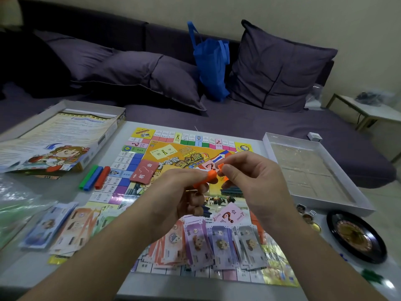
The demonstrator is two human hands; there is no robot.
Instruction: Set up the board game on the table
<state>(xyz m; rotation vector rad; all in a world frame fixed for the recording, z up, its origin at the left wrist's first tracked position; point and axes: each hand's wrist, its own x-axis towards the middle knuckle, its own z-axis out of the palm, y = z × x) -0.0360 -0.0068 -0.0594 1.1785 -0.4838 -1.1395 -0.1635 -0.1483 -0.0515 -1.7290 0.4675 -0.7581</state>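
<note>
Both hands above game board (195,157). Left hand (184,192) grips orange stick (206,178); right hand (249,177) pinches small orange piece (221,166).

glossy paper board (138,161), matt cloth cushions (280,70)

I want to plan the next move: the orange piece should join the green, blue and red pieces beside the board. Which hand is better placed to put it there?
The left hand, probably. It already grips the long orange piece, and the green, blue and red pieces lie on its side. The right hand only pinches a small orange bit.
</note>
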